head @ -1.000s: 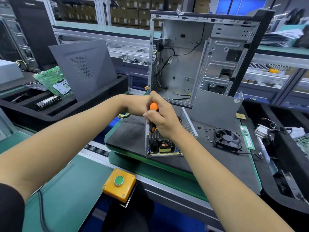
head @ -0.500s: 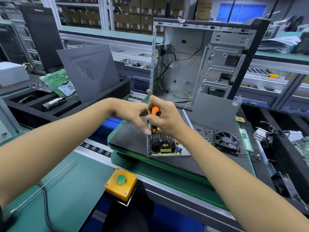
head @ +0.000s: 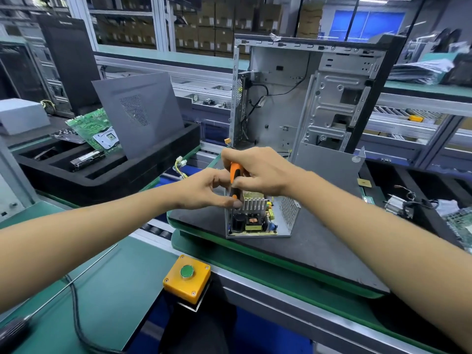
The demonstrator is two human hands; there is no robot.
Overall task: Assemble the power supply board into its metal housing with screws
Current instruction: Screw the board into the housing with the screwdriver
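Note:
The power supply board (head: 255, 223), with a finned heatsink and a black capacitor, sits inside its open metal housing (head: 290, 213) on a dark mat. My right hand (head: 258, 171) grips the orange and black screwdriver (head: 233, 172) upright over the housing's left wall. The screwdriver's shaft runs down along the board's front left corner. My left hand (head: 204, 187) reaches in from the left and pinches the lower part of the screwdriver handle with thumb and fingertips. The screw itself is hidden.
An open grey computer case (head: 306, 98) stands behind the housing. A grey cover plate (head: 329, 167) leans at the right. A yellow box with a green button (head: 187, 277) sits at the bench's near edge. A foam tray (head: 107, 172) at left holds a green motherboard (head: 94, 129) and a grey side panel (head: 138, 113).
My left hand has come off the housing's top and now pinches the screwdriver handle. The right hand keeps its grip on the screwdriver. My head has moved closer, so more of the board shows.

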